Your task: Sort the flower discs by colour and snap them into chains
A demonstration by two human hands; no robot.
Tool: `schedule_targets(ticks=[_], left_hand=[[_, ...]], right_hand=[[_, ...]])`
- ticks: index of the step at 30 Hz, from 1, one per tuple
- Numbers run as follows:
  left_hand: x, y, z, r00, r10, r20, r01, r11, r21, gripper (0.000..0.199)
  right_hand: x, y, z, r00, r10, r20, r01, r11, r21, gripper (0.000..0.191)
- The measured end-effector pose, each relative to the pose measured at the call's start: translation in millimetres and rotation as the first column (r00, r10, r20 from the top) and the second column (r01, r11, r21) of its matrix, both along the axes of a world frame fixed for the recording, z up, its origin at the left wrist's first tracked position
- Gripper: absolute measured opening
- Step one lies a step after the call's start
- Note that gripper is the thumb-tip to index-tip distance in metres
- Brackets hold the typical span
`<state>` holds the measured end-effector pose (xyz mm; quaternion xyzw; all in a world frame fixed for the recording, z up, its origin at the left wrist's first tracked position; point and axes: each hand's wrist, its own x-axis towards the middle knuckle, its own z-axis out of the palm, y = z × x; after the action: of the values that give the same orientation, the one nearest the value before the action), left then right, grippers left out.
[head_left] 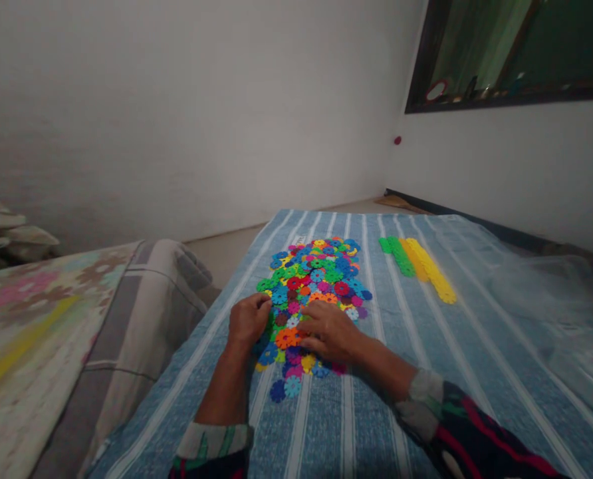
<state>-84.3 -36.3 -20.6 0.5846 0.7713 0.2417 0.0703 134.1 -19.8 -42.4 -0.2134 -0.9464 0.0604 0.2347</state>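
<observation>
A heap of flower-shaped plastic discs point(321, 266) in many colours lies on a blue striped cloth point(217, 386). At the heap's left edge is my left hand point(249, 320), its fingers curled and the thumb and forefinger close together; whatever they may pinch is hidden. My right hand point(332, 330) reaches over the near right part of the heap, fingers spread and touching discs. An orange disc point(285, 338) lies between the hands. Nearer to me are a light blue disc point(292, 386) and a dark blue disc point(277, 391).
Right of the heap lie sorted rows of discs: green point(403, 259), orange point(414, 261) and yellow point(433, 273). Clear plastic bags point(546, 286) rest on the right side. A grey and floral cover point(127, 299) stands to the left, a white wall point(201, 120) behind.
</observation>
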Motion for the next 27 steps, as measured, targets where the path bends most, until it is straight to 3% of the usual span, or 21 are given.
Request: schedule_targets(ticks=[2, 5, 11, 20, 27], left_hand=[[-2, -1, 1.2, 1.000, 0.011, -0.007, -0.011, 1.000, -0.015, 0.030], [-8, -3, 3.9, 0.998, 0.039, -0.045, -0.044, 0.994, -0.100, 0.026], [-13, -5, 9.2, 0.990, 0.052, -0.130, -0.085, 0.962, -0.261, 0.021], [-3, -8, 15.0, 0.973, -0.105, -0.206, 0.027, 0.936, -0.352, 0.040], [-1, -11, 16.3, 0.960, -0.139, -0.244, 0.041, 0.930, -0.366, 0.047]], right_hand=[[-18, -9, -1.3, 0.999, 0.013, 0.035, -0.014, 0.999, 0.033, 0.023], [-27, -14, -6.2, 0.993, -0.066, 0.100, 0.062, 0.997, 0.050, 0.024], [-6, -2, -14.8, 0.968, -0.212, 0.131, 0.211, 0.977, 0.027, 0.024], [6, 0, -17.8, 0.923, -0.367, 0.116, 0.370, 0.929, -0.012, 0.023], [-9, -14, -14.3, 0.958, -0.270, 0.092, 0.270, 0.963, 0.016, 0.018]])
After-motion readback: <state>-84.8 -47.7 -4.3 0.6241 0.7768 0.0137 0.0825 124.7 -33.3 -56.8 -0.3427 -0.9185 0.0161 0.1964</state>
